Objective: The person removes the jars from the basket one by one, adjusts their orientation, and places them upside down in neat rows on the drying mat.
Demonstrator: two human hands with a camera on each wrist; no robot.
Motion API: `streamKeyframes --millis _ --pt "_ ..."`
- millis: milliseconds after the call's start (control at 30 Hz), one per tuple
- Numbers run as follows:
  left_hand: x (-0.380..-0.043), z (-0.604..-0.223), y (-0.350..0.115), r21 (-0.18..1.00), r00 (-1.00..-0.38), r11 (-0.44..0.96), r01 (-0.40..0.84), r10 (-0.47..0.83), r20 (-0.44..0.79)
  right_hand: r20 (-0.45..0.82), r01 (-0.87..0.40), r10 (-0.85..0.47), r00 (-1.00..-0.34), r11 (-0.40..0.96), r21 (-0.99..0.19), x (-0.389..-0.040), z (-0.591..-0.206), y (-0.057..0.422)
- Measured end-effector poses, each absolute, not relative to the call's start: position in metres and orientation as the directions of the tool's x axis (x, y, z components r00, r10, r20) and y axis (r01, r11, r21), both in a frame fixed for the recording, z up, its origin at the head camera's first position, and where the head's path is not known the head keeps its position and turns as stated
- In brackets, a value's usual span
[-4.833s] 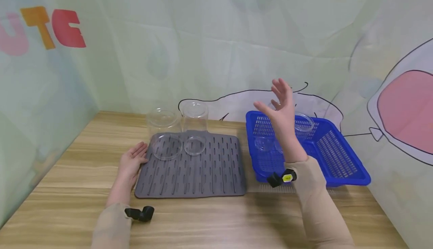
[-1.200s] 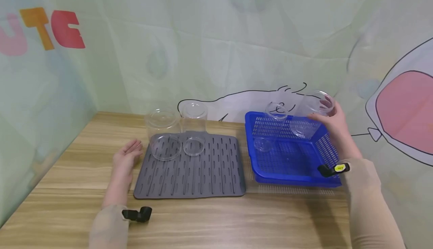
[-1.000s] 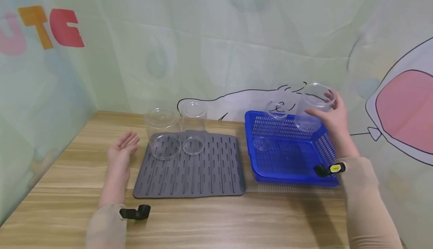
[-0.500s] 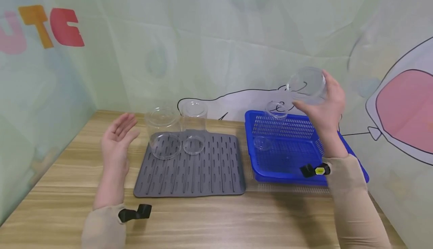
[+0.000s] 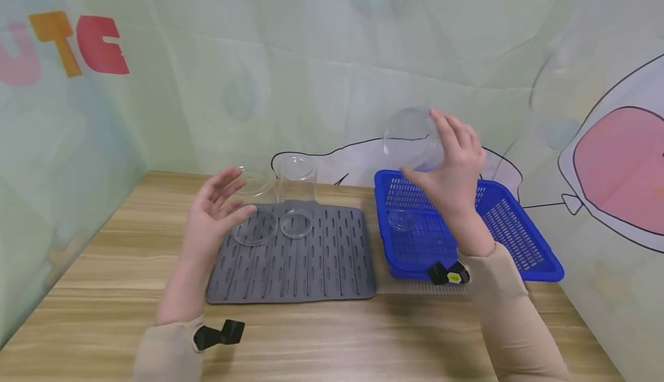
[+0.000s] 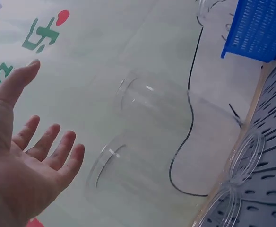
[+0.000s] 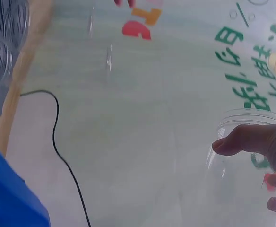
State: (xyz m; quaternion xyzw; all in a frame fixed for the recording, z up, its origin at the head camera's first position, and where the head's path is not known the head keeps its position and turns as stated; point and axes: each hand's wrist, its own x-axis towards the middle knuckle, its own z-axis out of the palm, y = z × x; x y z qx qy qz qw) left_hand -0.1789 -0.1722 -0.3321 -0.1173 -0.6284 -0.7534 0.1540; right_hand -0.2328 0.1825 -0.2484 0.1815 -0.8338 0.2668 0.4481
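My right hand (image 5: pixel 456 169) grips a clear, wide plastic cup (image 5: pixel 407 140) in the air above the blue basket (image 5: pixel 524 238), thumb on the near side. The right wrist view shows the thumb close below the cup's ringed rim (image 7: pixel 244 116). My left hand (image 5: pixel 207 218) holds nothing, fingers spread and palm turned inward; it is lifted in front of a wide clear cup (image 5: pixel 259 220), hiding part of it. That cup and a narrower clear cup (image 5: pixel 297 195) stand side by side on the grey ridged mat (image 5: pixel 311 272), wider rings downward.
Another clear cup (image 5: pixel 402 220) stands in the basket's left part, its top hard to see behind the held cup. A wooden table (image 5: pixel 321 336) carries everything. A printed curtain (image 5: pixel 332 71) hangs close behind.
My right hand took a cup out of the basket, lifted and tilted it, and has carried it left. My left hand rose from beside the mat, then moved right, in front of the wide cup.
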Motion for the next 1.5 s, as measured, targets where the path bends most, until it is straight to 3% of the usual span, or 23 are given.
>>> streamKeyframes --millis 333,767,1233,1500 --pt "-0.179 -0.332 -0.145 0.941 -0.939 0.023 0.338 0.080 0.335 0.849 -0.583 -0.247 -0.468 0.808 -0.086 -0.220 -0.274 0.130" --pt "-0.186 -0.349 -0.121 0.942 -0.928 0.070 0.329 0.211 0.308 0.810 -0.545 -0.399 -0.431 0.830 0.119 -0.204 -0.314 0.090" --pt "-0.191 -0.360 -0.119 0.960 -0.924 0.033 0.278 0.282 0.258 0.777 -0.546 -0.444 -0.446 0.823 0.158 -0.197 -0.337 0.070" --pt "-0.191 -0.361 -0.112 0.965 -0.938 0.063 0.256 0.257 0.232 0.759 -0.503 -0.466 -0.456 0.838 0.213 -0.193 -0.341 0.065"
